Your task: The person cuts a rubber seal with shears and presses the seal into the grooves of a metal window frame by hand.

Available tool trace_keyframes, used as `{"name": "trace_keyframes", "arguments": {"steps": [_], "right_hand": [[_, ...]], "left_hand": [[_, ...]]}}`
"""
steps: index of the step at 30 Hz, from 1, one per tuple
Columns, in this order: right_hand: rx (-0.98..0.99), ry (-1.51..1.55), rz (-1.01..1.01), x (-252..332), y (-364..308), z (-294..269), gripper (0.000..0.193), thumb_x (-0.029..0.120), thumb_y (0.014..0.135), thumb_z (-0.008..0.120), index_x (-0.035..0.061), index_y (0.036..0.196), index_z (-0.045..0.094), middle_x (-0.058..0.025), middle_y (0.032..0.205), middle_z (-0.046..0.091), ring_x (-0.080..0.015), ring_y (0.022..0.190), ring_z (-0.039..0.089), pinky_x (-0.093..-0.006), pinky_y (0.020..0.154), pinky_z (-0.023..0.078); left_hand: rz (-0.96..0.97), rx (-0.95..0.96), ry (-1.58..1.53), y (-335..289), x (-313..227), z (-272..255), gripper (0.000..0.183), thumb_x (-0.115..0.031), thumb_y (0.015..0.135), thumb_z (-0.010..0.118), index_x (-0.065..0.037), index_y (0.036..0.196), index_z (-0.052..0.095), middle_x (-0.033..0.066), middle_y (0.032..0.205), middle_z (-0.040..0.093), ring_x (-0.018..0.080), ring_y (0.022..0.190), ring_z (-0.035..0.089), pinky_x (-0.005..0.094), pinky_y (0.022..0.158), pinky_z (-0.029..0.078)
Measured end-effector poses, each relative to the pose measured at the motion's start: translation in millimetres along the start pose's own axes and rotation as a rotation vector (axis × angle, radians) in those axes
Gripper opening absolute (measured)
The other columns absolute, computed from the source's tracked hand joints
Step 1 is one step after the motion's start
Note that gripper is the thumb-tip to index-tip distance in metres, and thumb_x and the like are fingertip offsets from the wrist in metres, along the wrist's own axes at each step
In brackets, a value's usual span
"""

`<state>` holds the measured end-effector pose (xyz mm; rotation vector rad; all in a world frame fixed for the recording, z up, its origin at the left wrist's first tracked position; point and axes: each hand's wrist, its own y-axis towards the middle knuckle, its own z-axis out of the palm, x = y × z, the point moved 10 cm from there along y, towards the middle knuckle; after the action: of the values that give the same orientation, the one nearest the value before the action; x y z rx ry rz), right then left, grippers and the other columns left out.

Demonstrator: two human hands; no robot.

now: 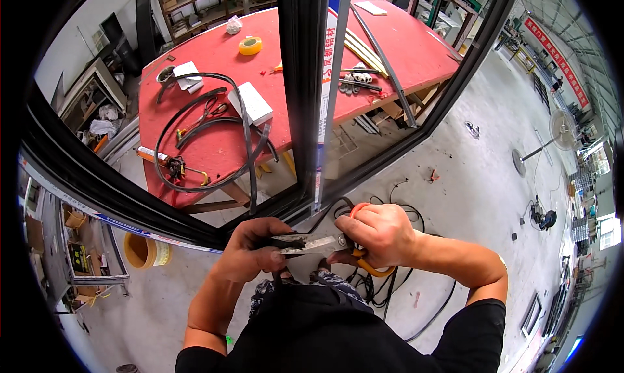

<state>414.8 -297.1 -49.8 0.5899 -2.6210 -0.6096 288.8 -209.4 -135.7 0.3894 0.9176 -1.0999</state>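
Observation:
My right hand (383, 238) is closed around the orange handles of a pair of scissors (320, 245), whose metal blades point left. Between the blades lies the end of a black rubber strip (294, 244). My left hand (255, 248) pinches that strip, fingers above and thumb below, close to the blade tips. Both hands are in front of my body, just below the bottom corner of a black window frame (296, 200). How far the strip runs past my left hand is hidden.
Behind the frame stands a red-topped table (214, 44) with coiled black strips (246, 113), a white box (250, 104), a yellow tape roll (250, 46) and a caulking gun (175, 166). A yellow bucket (148, 251) is at left; black cable (422, 220) lies on the floor. A fan (560, 129) stands right.

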Motion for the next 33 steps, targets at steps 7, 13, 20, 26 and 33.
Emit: {"name": "trace_keyframes", "arguments": {"steps": [7, 13, 20, 26, 33], "right_hand": [[-0.043, 0.111, 0.056, -9.0, 3.1, 5.1, 0.044, 0.037, 0.073, 0.086, 0.0023, 0.089, 0.063, -0.0065, 0.061, 0.054, -0.0256, 0.054, 0.058, -0.0340, 0.048, 0.046], [-0.206, 0.372, 0.244, -31.7, -5.6, 13.0, 0.049, 0.028, 0.071, 0.089, -0.0012, 0.103, 0.067, -0.0088, 0.061, 0.054, -0.0263, 0.051, 0.051, -0.0330, 0.049, 0.043], [-0.321, 0.415, 0.278, -25.9, -21.1, 47.4, 0.050, 0.025, 0.068, 0.088, 0.0017, 0.108, 0.069, -0.0038, 0.057, 0.048, -0.0205, 0.049, 0.049, -0.0301, 0.050, 0.041], [-0.400, 0.609, 0.668, -58.3, -53.4, 110.8, 0.029, 0.004, 0.081, 0.074, -0.0002, 0.109, 0.066, 0.0011, 0.063, 0.053, -0.0067, 0.055, 0.051, -0.0223, 0.054, 0.041], [-0.486, 1.083, 1.181, -96.1, -104.1, 217.8, 0.031, 0.028, 0.101, 0.056, -0.0020, 0.100, 0.061, -0.0021, 0.051, 0.049, -0.0085, 0.035, 0.043, -0.0217, 0.036, 0.029]], "left_hand": [[-0.014, 0.042, 0.084, 4.6, -3.3, -1.9, 0.036, -0.011, 0.082, 0.075, 0.003, 0.114, 0.063, 0.0036, 0.087, 0.065, 0.0098, 0.071, 0.060, 0.0233, 0.061, 0.048], [-0.014, -0.170, 0.281, -17.9, -33.7, -20.0, 0.037, -0.011, 0.088, 0.075, -0.003, 0.122, 0.060, -0.0019, 0.088, 0.063, 0.0049, 0.073, 0.056, 0.0218, 0.062, 0.046], [0.225, -0.473, 0.399, -108.2, -52.3, -58.7, 0.031, -0.011, 0.090, 0.073, -0.002, 0.118, 0.061, -0.0016, 0.086, 0.061, 0.0044, 0.072, 0.054, 0.0203, 0.061, 0.043], [0.488, -0.998, 0.394, -209.6, -41.1, -91.8, 0.033, -0.017, 0.090, 0.075, -0.004, 0.117, 0.061, 0.0047, 0.091, 0.065, 0.0090, 0.069, 0.058, 0.0215, 0.056, 0.045], [0.590, -1.061, 0.297, -184.0, -35.9, -133.8, 0.019, -0.022, 0.099, 0.063, -0.004, 0.107, 0.057, 0.0034, 0.085, 0.057, 0.0108, 0.069, 0.055, 0.0236, 0.056, 0.045]]}}
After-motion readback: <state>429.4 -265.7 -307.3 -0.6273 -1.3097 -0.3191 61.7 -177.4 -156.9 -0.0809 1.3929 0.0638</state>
